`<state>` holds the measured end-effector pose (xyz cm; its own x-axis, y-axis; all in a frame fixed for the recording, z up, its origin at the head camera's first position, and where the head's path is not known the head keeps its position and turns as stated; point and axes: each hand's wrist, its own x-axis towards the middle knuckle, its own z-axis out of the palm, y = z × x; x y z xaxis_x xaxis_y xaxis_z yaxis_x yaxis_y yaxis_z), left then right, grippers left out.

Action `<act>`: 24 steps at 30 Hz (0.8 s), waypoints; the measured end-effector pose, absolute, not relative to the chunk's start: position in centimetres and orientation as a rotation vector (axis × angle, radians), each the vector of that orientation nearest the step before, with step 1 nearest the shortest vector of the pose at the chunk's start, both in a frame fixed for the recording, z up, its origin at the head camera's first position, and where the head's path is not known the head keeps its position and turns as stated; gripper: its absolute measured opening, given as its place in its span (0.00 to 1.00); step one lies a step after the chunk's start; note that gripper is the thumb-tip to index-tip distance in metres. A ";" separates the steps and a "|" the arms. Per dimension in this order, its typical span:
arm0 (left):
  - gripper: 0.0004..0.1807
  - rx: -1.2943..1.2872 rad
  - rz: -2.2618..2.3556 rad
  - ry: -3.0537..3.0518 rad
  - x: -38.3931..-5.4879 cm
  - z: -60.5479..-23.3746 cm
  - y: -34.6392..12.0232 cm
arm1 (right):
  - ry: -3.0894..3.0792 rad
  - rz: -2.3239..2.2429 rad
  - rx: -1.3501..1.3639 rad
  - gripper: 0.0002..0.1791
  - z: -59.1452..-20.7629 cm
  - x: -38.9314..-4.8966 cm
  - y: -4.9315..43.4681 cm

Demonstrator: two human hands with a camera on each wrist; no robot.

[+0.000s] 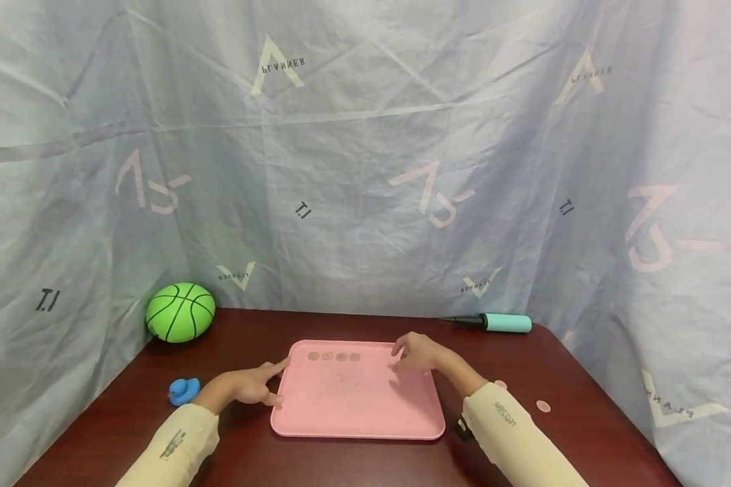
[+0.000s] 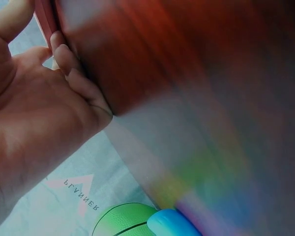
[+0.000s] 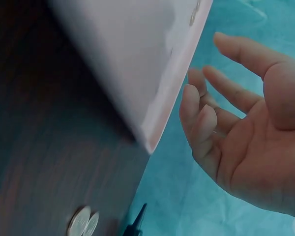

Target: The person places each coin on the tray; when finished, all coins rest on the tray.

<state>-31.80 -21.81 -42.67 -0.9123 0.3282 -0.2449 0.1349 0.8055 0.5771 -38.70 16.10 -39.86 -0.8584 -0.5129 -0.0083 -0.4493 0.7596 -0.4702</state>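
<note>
Probably light and slippery, the coins [image 1: 341, 357] want pinching by their rims; left hand [image 1: 251, 385] fingers spread against the pink tray's [image 1: 365, 421] left edge, right hand [image 1: 419, 354] loosely open, empty.

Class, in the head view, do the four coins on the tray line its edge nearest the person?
No, the four coins lie in a row near the tray's far edge.

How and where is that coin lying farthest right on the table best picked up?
The coin would probably be best pinched by opposite sides of its rim, coming from above: it is a thin disc lying flat on the table, so its edge offers the likeliest hold.
</note>
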 end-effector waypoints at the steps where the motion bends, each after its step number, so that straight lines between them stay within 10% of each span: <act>1: 0.52 0.354 0.815 2.654 -31.8 -42.7 -21.8 | 2.815 -0.704 -0.762 0.17 -39.9 -38.6 16.5; 24: 0.53 0.379 0.822 2.662 -31.7 -42.6 -21.8 | 2.742 -0.888 -0.623 0.16 -41.3 -35.7 26.8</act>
